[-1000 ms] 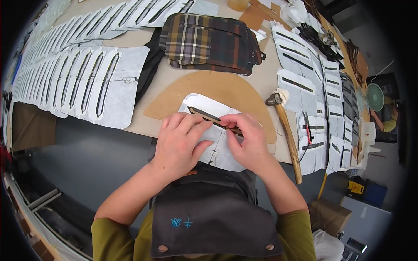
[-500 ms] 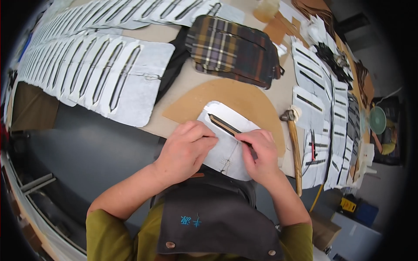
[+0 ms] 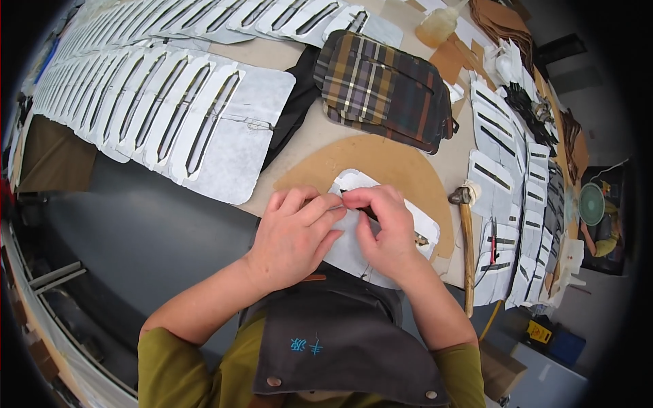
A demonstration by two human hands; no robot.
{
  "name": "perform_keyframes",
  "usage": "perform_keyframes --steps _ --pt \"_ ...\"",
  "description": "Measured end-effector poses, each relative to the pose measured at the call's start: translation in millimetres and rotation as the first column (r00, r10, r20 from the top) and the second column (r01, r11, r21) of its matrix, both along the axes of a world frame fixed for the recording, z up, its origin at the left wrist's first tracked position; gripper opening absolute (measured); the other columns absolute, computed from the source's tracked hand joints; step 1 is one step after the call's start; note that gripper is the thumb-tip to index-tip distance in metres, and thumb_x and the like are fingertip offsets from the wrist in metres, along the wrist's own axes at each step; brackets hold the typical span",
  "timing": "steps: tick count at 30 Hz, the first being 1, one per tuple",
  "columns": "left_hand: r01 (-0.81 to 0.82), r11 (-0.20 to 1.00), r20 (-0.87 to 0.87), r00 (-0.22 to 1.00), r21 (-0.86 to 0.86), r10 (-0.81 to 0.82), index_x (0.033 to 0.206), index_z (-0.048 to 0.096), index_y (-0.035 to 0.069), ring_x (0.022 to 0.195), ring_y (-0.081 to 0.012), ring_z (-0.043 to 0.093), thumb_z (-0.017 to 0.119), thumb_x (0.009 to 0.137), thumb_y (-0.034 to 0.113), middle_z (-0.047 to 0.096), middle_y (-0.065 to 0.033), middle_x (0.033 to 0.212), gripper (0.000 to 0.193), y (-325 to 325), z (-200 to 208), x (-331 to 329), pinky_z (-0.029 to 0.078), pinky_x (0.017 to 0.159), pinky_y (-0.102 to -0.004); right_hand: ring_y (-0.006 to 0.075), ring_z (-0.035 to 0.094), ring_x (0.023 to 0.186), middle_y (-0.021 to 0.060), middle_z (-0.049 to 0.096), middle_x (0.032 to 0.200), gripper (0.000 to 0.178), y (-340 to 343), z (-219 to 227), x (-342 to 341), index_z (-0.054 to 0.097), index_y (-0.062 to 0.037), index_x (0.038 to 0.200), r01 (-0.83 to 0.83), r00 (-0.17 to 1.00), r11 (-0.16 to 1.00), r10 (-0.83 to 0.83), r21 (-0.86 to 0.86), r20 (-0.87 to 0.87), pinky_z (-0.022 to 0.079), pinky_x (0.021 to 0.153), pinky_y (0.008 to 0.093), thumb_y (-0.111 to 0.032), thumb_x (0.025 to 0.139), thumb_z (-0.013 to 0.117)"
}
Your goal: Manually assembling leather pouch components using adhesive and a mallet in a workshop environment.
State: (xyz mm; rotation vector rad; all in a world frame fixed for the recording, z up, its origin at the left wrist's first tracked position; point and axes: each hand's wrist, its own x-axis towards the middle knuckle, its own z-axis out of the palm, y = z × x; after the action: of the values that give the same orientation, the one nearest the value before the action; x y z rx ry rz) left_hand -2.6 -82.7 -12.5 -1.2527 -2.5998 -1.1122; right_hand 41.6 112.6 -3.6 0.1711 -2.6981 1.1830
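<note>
A white-backed fabric panel [image 3: 348, 249] with a dark-edged slot lies on a rounded tan board [image 3: 415, 173] at the table's front edge. My left hand [image 3: 289, 234] is at the slot's left end, its bent fingers closed on the panel. Against those fingertips come the fingers of my right hand [image 3: 386, 231], curled and closed at the same slot edge. Both hands cover most of the slot, and the exact pinch is partly hidden. Beyond the board rests a stack of plaid fabric pieces [image 3: 381, 85].
Overlapping white slotted panels [image 3: 235, 156] spread across the left and back. To the right lie a wooden-handled hammer [image 3: 466, 251], more white pieces with dark strips [image 3: 491, 175] and a red-handled tool [image 3: 493, 248]. A yellowish bottle [image 3: 437, 28] stands behind.
My right hand has moved left along the slot, from its right part to its left end beside my left fingers. The whole view has shifted slightly.
</note>
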Motion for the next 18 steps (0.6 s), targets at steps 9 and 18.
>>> perform_keyframes --steps 9,18 --pt "-0.001 1.000 -0.033 0.999 -0.018 0.001 0.116 0.070 0.013 0.108 -0.0263 0.055 0.078 0.079 0.013 0.065 0.0008 0.122 0.038 0 -5 -2 0.042 0.093 -0.0414 0.0285 0.063 0.094 0.0070 0.069 0.095 0.038 19 2 27 0.069 -0.0082 0.114 0.153 0.987 0.974 -0.144 -0.164 0.065 0.047 0.088 0.0401 0.008 0.080 0.065" --pt "-0.040 0.967 -0.111 0.994 -0.250 0.012 0.127 0.069 0.019 0.114 -0.0266 0.053 0.069 0.083 0.017 0.061 -0.0027 0.120 0.044 11 -3 7 0.043 0.096 -0.0417 0.0318 0.060 0.091 0.0111 0.067 0.093 0.043 16 4 24 0.069 -0.0065 0.111 -0.054 0.998 0.975 0.062 0.218 -0.031 0.044 0.087 0.0439 0.009 0.072 0.061"
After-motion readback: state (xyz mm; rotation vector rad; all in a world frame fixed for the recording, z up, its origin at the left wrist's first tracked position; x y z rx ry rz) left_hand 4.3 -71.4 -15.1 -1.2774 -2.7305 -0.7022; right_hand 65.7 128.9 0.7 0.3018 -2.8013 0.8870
